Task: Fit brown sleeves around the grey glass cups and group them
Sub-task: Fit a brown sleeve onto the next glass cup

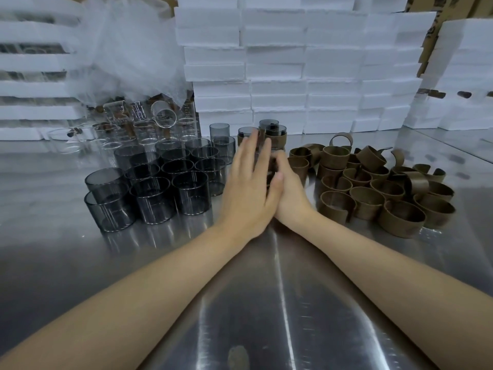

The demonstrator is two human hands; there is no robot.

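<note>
Brown and grey smear together between the two hands at mid-table, too blurred to say which way that piece points. The left hand lies flat on top, fingers straight and slightly spread, its thumb across the right hand. The right hand is tucked underneath, and whether its fingers curl round anything cannot be told.

Just past the fingertips stand the sleeved cups, upright with mouths up and brown bands round their middles. One more grey cup sits higher among them.

Left of the hands, the bare grey glass cups are packed close, all upright on a vertical axis with their open ends up. On the right is the pile of brown sleeves. Most stand on edge with the ring opening upward, and a few at the back are tipped over.

Everything sits on a shiny steel table that mirrors the glass. Clear glass beakers crowd the far left under a crumpled plastic bag. White foam boxes are stacked like a wall behind, with cardboard at the top right.
</note>
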